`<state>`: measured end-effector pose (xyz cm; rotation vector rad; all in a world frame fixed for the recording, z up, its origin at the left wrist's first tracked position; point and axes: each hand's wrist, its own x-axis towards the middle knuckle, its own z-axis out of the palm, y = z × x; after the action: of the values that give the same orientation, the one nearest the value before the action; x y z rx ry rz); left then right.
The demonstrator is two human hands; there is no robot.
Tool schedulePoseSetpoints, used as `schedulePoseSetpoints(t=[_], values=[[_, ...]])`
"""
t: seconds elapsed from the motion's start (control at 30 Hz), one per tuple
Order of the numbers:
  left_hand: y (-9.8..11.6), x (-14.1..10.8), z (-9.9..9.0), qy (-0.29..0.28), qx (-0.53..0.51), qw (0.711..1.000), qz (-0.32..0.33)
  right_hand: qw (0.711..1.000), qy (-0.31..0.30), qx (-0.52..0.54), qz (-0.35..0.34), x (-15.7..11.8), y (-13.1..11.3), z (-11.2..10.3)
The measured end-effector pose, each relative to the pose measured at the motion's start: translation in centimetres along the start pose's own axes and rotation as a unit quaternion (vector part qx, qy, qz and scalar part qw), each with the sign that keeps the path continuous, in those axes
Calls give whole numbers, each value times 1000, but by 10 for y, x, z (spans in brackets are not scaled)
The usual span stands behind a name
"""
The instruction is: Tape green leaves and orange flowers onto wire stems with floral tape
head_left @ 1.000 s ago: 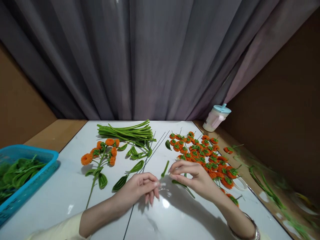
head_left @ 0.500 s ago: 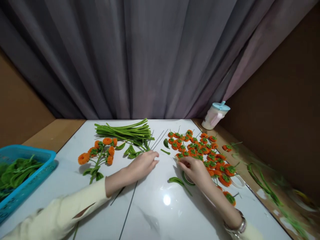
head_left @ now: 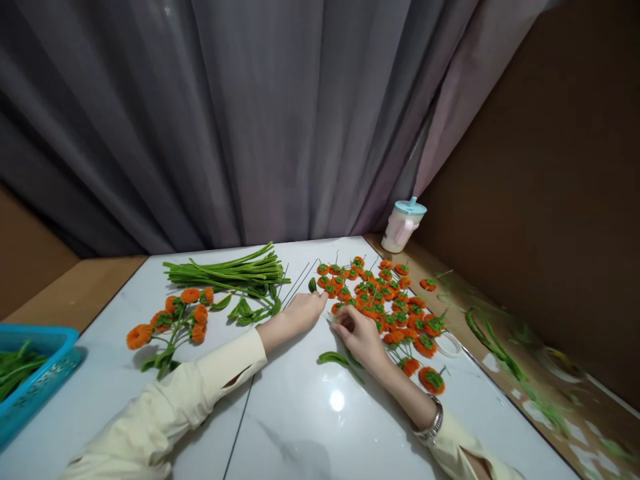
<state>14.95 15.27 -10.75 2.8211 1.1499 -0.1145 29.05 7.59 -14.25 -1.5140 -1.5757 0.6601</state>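
Two cream sleeves (head_left: 210, 383) reach in from the bottom of the frame over a glossy white desk (head_left: 300, 427), and a silver-coloured bracelet (head_left: 436, 421) circles the wrist at lower right. At the lower left edge, a blue plastic basket (head_left: 50, 380) holds fuzzy green pieces (head_left: 20, 365). Slightly below and right of centre, a slim green leaf (head_left: 333, 358) with a stem lies near the right hand (head_left: 359, 331), whose thumb and fingertips are together, clamped on a small pale scrap (head_left: 332, 319). Many fuzzy orange flower heads (head_left: 370, 308) with green centres and thin wire stems spread from that hand toward the right of the frame. Just beyond, the left hand (head_left: 303, 313) reaches to their left edge; its back hides the fingers, so I cannot tell whether its grip is apart or together. Left of centre lies an assembled orange flower spray (head_left: 175, 320), with loose green leaves (head_left: 253, 311) to its right. Behind them rests a bundle of green stems (head_left: 227, 270). Farther back, at right, stands a lidded cup (head_left: 401, 227); a grey curtain (head_left: 260, 120) fills the top.
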Motion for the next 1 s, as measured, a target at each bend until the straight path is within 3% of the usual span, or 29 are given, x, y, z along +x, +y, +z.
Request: schedulePoseSetpoints(t=[0.17,0.33,0.37,0.5,0.6,0.77,0.87,1.0], values=[[2,-17,-5,-16,56,998,-32,996,1,90,13,-1,0,4],[23,-68,-32,-22,77,997,-22,990,20,135,17,0,-1,3],[32,-81,-36,-24,75,997,-4,989,23,143,20,1,-1,3],[69,-119,-35,-56,30,972,225,984,23,170,40,2,-1,3],[80,-115,-17,-40,51,973,221,982,29,181,53,1,-2,4],[56,-77,2,-43,66,995,60,980,43,186,55,1,-2,4],[31,-67,-5,-37,62,997,21,979,53,189,53,1,0,4],[-5,-78,-20,-38,31,999,3,976,50,206,56,2,1,4]])
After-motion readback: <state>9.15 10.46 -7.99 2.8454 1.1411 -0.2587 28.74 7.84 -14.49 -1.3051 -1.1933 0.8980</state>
